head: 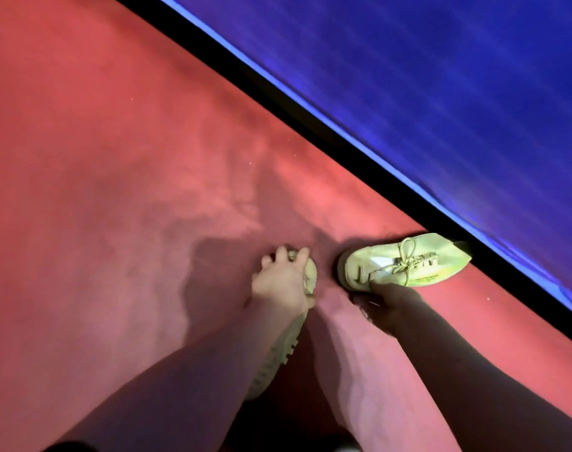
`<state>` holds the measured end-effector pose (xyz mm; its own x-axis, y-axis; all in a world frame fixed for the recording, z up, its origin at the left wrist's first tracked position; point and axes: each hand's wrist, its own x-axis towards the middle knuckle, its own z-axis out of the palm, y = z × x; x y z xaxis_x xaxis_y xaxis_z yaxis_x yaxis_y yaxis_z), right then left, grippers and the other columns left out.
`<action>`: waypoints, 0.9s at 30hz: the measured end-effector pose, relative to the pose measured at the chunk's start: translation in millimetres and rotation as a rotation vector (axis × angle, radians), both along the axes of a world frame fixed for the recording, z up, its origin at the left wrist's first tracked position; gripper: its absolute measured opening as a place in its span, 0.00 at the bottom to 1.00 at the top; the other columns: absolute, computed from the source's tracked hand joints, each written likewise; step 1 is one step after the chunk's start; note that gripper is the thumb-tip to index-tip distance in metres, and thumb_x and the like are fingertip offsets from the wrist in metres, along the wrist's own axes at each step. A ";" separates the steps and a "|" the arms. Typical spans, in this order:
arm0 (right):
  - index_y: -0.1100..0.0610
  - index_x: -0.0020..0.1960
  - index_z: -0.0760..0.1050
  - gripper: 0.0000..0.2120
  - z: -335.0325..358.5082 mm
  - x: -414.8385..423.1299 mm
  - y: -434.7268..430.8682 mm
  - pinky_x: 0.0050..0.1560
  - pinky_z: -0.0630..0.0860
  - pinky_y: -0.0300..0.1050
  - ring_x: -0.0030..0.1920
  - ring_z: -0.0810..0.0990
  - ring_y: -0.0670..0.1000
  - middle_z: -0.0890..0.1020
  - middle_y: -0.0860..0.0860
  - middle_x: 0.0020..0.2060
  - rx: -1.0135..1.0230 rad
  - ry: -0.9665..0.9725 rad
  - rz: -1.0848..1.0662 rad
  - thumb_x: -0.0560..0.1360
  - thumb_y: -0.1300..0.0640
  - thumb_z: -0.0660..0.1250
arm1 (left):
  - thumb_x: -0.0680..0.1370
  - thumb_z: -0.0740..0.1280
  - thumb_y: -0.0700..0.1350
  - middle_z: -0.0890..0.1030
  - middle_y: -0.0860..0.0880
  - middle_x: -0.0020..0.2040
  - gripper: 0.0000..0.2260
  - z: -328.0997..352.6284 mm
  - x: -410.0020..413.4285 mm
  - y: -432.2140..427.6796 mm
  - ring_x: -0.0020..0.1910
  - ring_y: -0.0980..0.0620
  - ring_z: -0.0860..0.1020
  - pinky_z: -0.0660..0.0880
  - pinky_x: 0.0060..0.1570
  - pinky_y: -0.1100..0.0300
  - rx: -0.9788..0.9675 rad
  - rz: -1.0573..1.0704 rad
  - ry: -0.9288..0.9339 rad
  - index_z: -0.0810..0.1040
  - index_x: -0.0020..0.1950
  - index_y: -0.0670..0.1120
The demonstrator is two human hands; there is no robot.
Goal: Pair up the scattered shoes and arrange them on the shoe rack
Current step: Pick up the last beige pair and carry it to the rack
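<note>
Two pale green lace-up sneakers are low in the head view, over a red floor. My left hand [279, 282] grips the left sneaker [278, 350] from above, fingers curled over its front. That shoe is tilted on its side, its lugged sole faces right, and my forearm hides most of it. The right sneaker [405, 264] lies with its laces up and its toe to the left, one end against the black strip. My right hand [384, 306], dark in shadow, holds this shoe at its near edge; its fingertips are hard to make out.
The red floor [121, 177] stretches to the left and up. A black strip [278, 93] runs diagonally from the top to the right edge, with a blue surface [441, 76] beyond it. No shoe rack is in view.
</note>
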<state>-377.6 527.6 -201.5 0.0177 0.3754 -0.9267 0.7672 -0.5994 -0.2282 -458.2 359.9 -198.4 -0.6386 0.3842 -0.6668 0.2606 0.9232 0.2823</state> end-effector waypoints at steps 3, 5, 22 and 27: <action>0.61 0.49 0.70 0.06 17.8 12.8 -0.5 0.36 0.73 0.48 0.32 0.80 0.58 0.80 0.61 0.38 0.018 -0.018 -0.039 0.77 0.69 0.57 | 0.66 0.72 0.56 0.63 0.46 0.65 0.38 23.5 -7.5 -21.9 0.63 0.40 0.67 0.71 0.60 0.48 0.050 0.164 -0.041 0.56 0.71 0.56; 0.61 0.47 0.71 0.06 40.3 28.9 -5.9 0.33 0.71 0.46 0.26 0.81 0.55 0.82 0.59 0.29 -0.009 -0.032 0.020 0.78 0.67 0.56 | 0.65 0.73 0.53 0.64 0.47 0.63 0.37 49.0 -10.3 -44.6 0.61 0.38 0.69 0.71 0.58 0.49 0.089 0.269 -0.059 0.58 0.69 0.56; 0.64 0.40 0.75 0.04 520.5 154.0 -117.5 0.29 0.72 0.41 0.28 0.81 0.57 0.81 0.57 0.23 0.052 0.041 -0.177 0.73 0.66 0.64 | 0.51 0.69 0.60 0.73 0.47 0.49 0.30 515.0 4.4 -92.5 0.44 0.53 0.70 0.62 0.42 0.70 0.435 0.046 -0.088 0.76 0.50 0.50; 0.62 0.37 0.75 0.09 623.4 203.5 -144.3 0.33 0.75 0.41 0.29 0.80 0.55 0.81 0.61 0.30 0.108 0.086 -0.231 0.75 0.60 0.66 | 0.58 0.71 0.58 0.76 0.50 0.40 0.19 605.4 40.8 -70.5 0.42 0.50 0.73 0.68 0.41 0.60 0.517 -0.019 -0.167 0.70 0.41 0.51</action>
<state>-174.1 383.2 421.9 0.0376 0.4674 -0.8832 0.5878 -0.7251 -0.3587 -417.4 289.4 407.0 -0.5298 0.6994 -0.4797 0.1891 0.6488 0.7371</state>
